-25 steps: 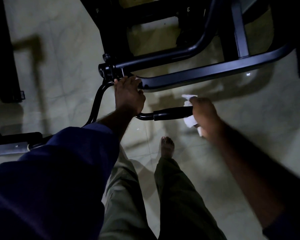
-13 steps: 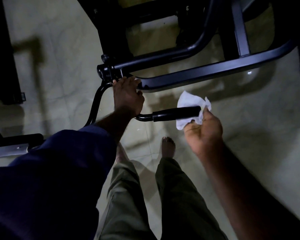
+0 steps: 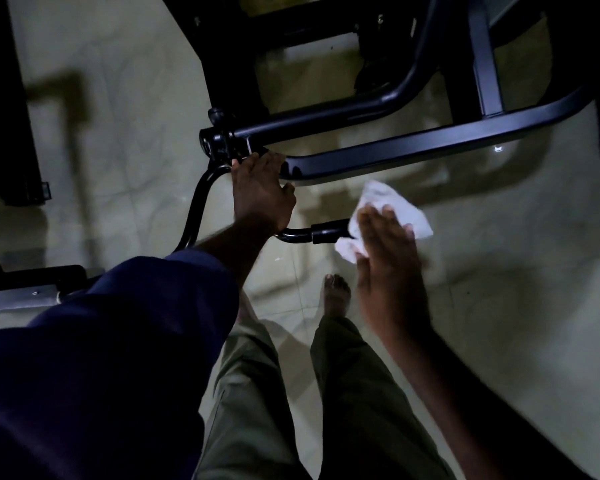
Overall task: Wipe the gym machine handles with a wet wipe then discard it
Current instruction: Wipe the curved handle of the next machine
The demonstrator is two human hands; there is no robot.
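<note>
The black handle grip [image 3: 326, 232] sticks out to the right from a curved black bar [image 3: 198, 209] of the gym machine. My left hand [image 3: 260, 195] grips that bar where it bends, just under the pivot. A white wet wipe [image 3: 385, 202] is draped over the handle's free end. My right hand [image 3: 385, 258] lies flat against the wipe with straight fingers, pressing it on the handle; most of the grip is hidden behind wipe and hand. The right hand is motion-blurred.
Black frame tubes of the machine [image 3: 413, 154] run across above the handle. A dark upright [image 3: 7, 98] stands at the left and a metal bar [image 3: 18, 299] lower left. My bare foot [image 3: 336, 296] is on the pale tiled floor below the handle.
My right hand opened from a pinch on the wipe to flat fingers and moved up over the handle end. The wipe now covers more of the grip. My left hand stayed put.
</note>
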